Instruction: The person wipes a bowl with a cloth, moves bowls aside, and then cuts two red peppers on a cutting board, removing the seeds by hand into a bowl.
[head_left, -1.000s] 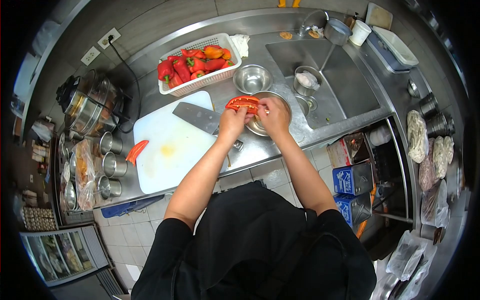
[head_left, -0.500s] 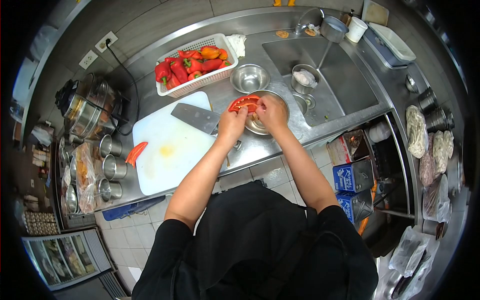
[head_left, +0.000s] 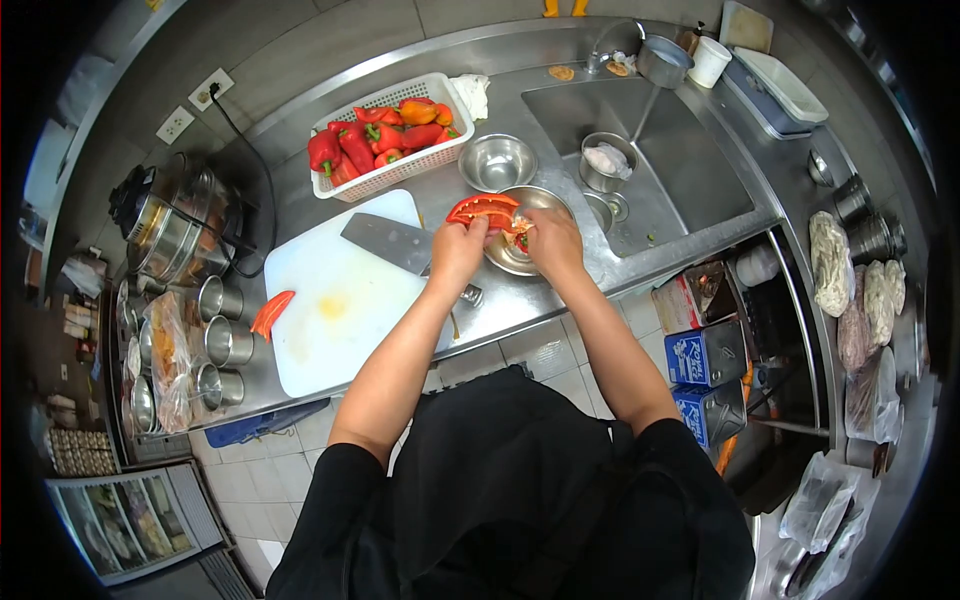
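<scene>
My left hand [head_left: 459, 248] holds an opened red pepper [head_left: 484, 209] with pale seeds inside, over the left rim of a steel bowl [head_left: 553, 200]. Over the same bowl, my right hand [head_left: 551, 240] pinches the seedy core [head_left: 520, 228], close beside the pepper. A cleaver [head_left: 385, 240] lies across the upper right of the white cutting board [head_left: 330, 340], its handle toward my left wrist. Red pepper strips [head_left: 272, 314] rest at the board's left edge. Behind the board, a white basket [head_left: 392, 178] holds several red and orange peppers.
An empty steel bowl [head_left: 497, 163] stands behind the one in use. To the right is a sink [head_left: 690, 190] with a pot [head_left: 607, 162] in it. Steel cups [head_left: 228, 341] and a glass-sided appliance [head_left: 180, 225] stand at the left.
The pepper and core have come apart. My left hand has shifted slightly left with the pepper, while my right hand has moved a little right and lower over the bowl.
</scene>
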